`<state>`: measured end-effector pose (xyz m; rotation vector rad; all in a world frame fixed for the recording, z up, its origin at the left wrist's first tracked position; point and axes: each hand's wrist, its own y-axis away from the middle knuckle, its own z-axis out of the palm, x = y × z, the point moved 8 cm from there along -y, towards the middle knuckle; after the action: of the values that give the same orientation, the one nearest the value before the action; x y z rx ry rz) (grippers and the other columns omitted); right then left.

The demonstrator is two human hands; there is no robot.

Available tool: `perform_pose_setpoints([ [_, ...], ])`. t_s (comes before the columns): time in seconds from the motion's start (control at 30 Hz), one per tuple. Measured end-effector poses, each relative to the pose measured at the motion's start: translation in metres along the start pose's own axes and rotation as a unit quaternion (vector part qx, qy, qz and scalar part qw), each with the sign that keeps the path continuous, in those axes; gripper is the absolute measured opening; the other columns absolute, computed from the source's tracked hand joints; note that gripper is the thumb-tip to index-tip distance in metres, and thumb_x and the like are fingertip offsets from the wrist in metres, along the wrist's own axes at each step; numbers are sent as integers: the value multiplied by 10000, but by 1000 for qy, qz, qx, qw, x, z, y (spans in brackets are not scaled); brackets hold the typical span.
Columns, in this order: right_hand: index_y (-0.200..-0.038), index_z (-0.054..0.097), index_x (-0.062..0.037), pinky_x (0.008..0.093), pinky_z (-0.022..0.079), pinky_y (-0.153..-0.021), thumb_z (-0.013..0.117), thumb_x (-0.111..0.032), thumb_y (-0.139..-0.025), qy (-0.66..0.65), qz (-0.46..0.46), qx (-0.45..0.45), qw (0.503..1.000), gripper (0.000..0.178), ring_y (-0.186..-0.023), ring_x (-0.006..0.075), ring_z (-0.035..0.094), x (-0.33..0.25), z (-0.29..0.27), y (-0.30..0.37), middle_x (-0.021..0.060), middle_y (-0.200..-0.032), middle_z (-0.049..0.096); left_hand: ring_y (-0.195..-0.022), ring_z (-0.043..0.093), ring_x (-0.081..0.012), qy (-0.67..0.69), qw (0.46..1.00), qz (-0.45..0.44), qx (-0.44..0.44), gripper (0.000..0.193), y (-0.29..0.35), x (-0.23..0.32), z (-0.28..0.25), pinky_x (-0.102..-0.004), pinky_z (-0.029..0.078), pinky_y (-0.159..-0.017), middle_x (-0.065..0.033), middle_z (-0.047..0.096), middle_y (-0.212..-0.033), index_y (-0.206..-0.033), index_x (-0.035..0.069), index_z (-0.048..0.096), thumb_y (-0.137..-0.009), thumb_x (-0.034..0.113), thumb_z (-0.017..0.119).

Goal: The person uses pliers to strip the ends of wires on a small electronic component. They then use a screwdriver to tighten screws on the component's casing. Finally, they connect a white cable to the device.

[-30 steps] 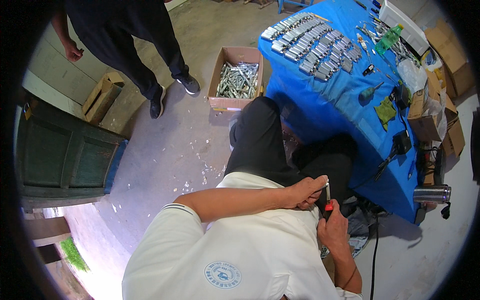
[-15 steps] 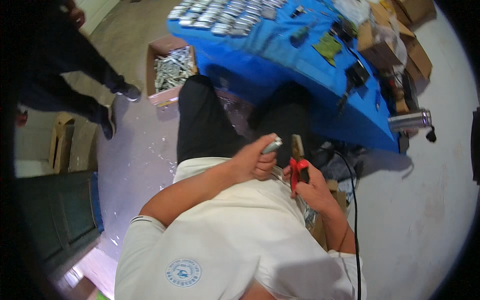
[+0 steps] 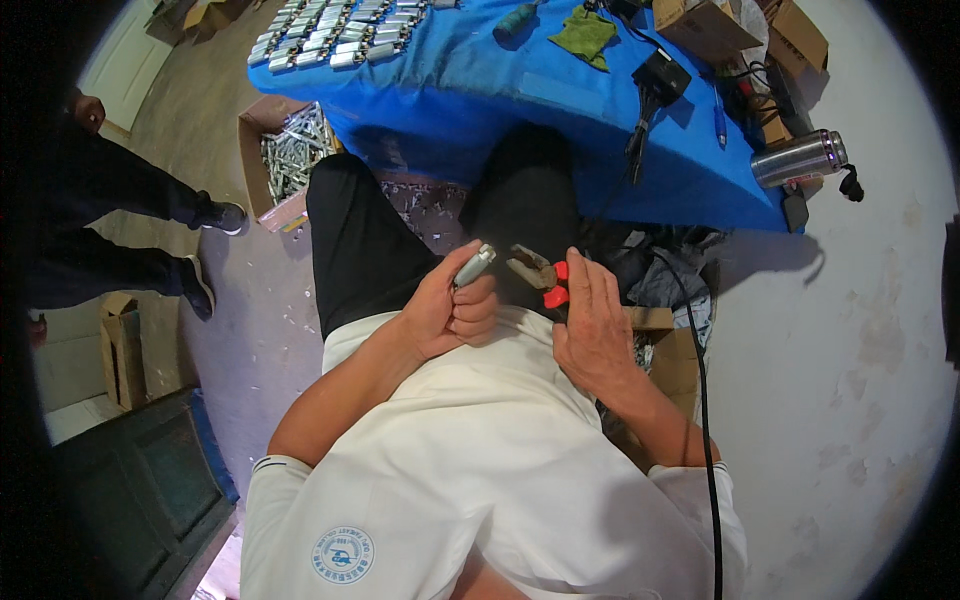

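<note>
My left hand [image 3: 455, 308] is closed round a small silver metal cylinder [image 3: 475, 266], whose end sticks up past the thumb. In my right hand [image 3: 597, 330] is a pair of pliers [image 3: 532, 268] with red grips; its jaws stand apart and point toward the metal cylinder without touching it. Both hands are in front of my waist, over my lap. Most of the plier handles are hidden behind my fingers.
A blue-covered table [image 3: 450, 95] stands ahead, bearing rows of silver metal parts [image 3: 335, 35], a green cloth [image 3: 583, 38], a black adapter [image 3: 660, 78] and a steel flask [image 3: 800, 160]. A cardboard box [image 3: 255, 165] of metal pieces sits left. Another person's legs [image 3: 130, 215] are at far left.
My right hand has turned the pliers, so their jaws now tilt left toward the cylinder and are spread wider. The view has shifted; the left hand keeps its hold.
</note>
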<state>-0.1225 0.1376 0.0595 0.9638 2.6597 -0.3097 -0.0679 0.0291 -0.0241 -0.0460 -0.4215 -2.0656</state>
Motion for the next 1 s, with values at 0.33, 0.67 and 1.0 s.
perform_pose_setpoints([
  [0.33,-1373,370,109,434,444,-956,593,78,-604,49,-75,55,994,801,-1148,419,476,-7,5,-5,262,-1232,471,-367,176,-103,-12,1000,3,9,614,-1,0,-1,-270,199,-399,52,215,-421,-506,191,222,-990,565,270],
  [0.67,-1322,446,102,419,491,-867,579,105,-634,105,-94,117,983,700,-1054,392,530,-5,5,-8,233,-1144,524,-377,179,-99,-17,1000,4,4,614,-2,-1,-2,-265,207,-409,54,219,-432,-516,187,245,-990,576,273],
  [1.0,-1311,470,83,312,537,-737,585,-8,-775,143,-102,71,982,556,-989,301,563,7,6,-13,185,-1086,562,-397,185,-90,-2,1000,-6,-16,605,-1,-4,-2,-250,180,-400,58,227,-461,-523,189,247,-977,579,332],
])
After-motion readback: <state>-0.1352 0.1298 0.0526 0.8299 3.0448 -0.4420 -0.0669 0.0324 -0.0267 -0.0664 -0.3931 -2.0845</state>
